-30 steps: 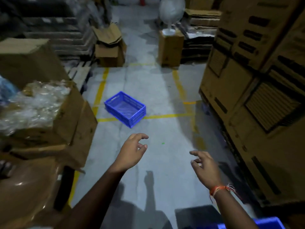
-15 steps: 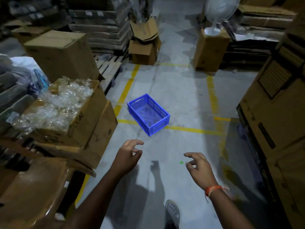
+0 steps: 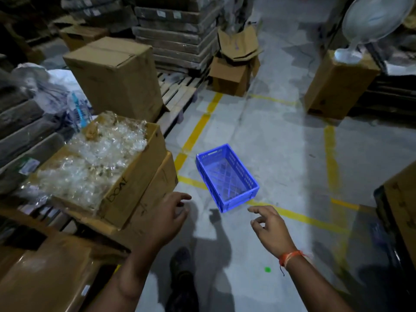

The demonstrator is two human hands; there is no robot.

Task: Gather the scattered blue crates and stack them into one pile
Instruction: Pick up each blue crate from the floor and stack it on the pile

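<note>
You are closing on the blue crate [image 3: 227,178], now lying much nearer on the floor across the yellow line, with your left hand [image 3: 167,218] and right hand [image 3: 271,228] both loosely spread, holding nothing, readying the pickup.

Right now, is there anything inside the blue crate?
No, the blue crate sits open on the floor and only its bare ribbed bottom shows inside.

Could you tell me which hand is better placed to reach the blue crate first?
Right hand: its fingertips lie just below the crate's near corner. The left hand sits farther left, by the boxes.
</note>
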